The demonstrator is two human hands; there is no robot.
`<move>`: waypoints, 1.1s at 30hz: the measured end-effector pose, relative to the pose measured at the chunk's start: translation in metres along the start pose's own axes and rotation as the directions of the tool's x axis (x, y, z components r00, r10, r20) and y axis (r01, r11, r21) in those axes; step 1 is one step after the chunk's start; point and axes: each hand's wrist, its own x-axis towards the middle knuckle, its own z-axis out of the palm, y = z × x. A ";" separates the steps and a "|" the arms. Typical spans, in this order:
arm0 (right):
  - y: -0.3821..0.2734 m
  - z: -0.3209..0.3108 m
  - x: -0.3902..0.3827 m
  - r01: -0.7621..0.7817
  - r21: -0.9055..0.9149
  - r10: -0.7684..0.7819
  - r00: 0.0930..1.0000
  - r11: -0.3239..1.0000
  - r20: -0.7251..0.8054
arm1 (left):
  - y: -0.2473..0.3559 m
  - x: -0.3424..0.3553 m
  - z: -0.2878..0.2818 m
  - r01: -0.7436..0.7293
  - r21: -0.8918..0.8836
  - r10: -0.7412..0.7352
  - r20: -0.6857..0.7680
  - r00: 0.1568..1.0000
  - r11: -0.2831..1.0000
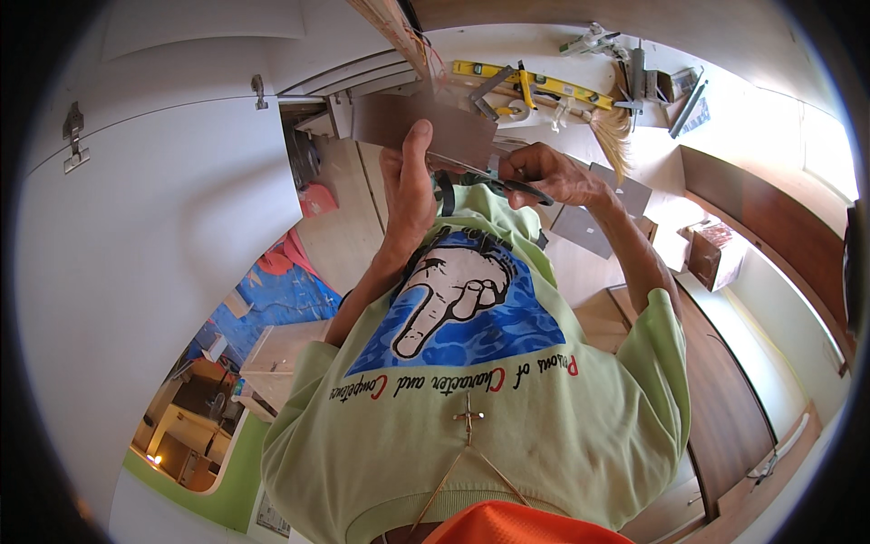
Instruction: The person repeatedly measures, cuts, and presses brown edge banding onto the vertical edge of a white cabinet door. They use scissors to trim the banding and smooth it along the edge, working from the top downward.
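A flat brown sheet, smooth and strip-shaped, is held up in front of my chest. My left hand is closed on its lower edge, thumb pointing up over its face. In my right hand is what looks like a pair of scissors, with a black curved handle and a slim metal blade. The fingers wrap round the handle, and the blade lies along the sheet's lower edge. Whether it cuts into the sheet I cannot tell.
Beyond my hands, a white surface bears a yellow spirit level, a yellow-handled clamp and a straw brush. White cabinet doors stand at left. A grey panel, a cardboard box and brown boards are at right.
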 end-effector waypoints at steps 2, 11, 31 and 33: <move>0.000 -0.001 0.000 0.063 0.011 -0.063 0.998 0.998 0.009 | 0.000 0.000 0.000 -0.012 -0.005 0.012 0.003 1.000 1.000; 0.006 -0.002 0.004 0.058 0.042 -0.060 0.997 0.997 0.042 | -0.001 -0.002 -0.003 -0.022 -0.034 0.021 -0.019 1.000 0.999; 0.008 0.001 0.006 0.068 0.009 -0.069 0.995 0.998 0.067 | -0.001 -0.005 -0.005 0.025 -0.056 -0.026 -0.015 1.000 0.998; 0.007 0.003 0.006 0.073 -0.011 -0.073 0.997 0.997 0.041 | -0.002 -0.005 -0.006 0.025 -0.052 -0.026 -0.010 1.000 0.998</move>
